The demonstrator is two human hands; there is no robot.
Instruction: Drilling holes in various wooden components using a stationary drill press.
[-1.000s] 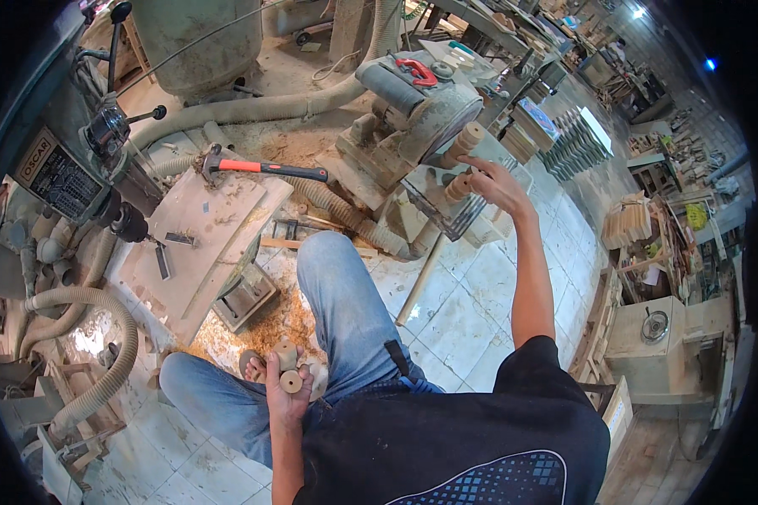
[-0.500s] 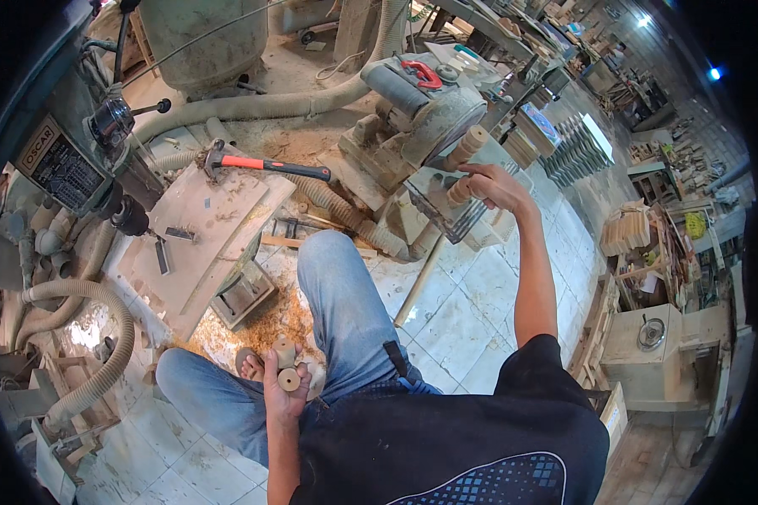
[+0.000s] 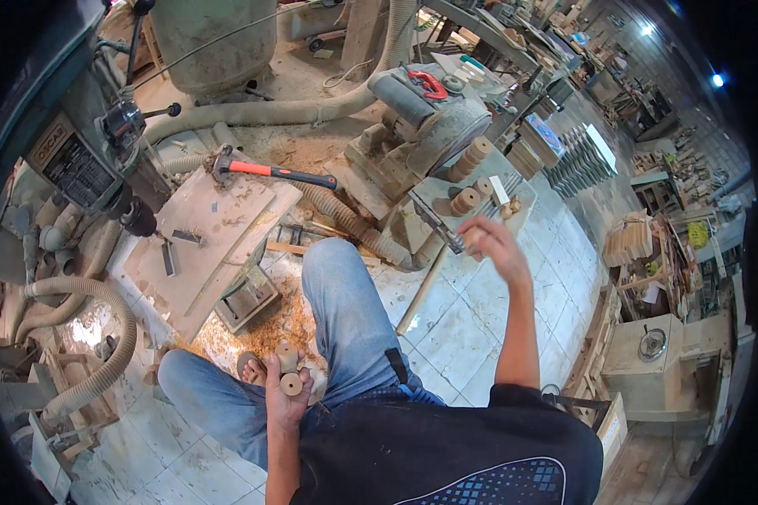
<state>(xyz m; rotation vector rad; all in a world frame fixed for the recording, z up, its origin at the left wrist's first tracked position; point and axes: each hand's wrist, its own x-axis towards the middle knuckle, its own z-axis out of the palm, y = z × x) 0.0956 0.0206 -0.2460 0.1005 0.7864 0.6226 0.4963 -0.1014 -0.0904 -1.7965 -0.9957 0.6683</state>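
Two tan, round wooden pieces with centre holes sit at seven o'clock in the head view, gripped in the left hand; at three o'clock, the right hand curls its fingers, contents impossible to tell, near brown stacked wooden discs at two.

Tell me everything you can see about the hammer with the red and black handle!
The grey-headed hammer lies at the far edge of a flat, tan, wooden-looking board, with its long, straight handle sticking out past it. Its head looks like dusty metal. The handle is bright orange-red near the head, then mostly black. Neither the bare left hand nor the bare right hand touches it.
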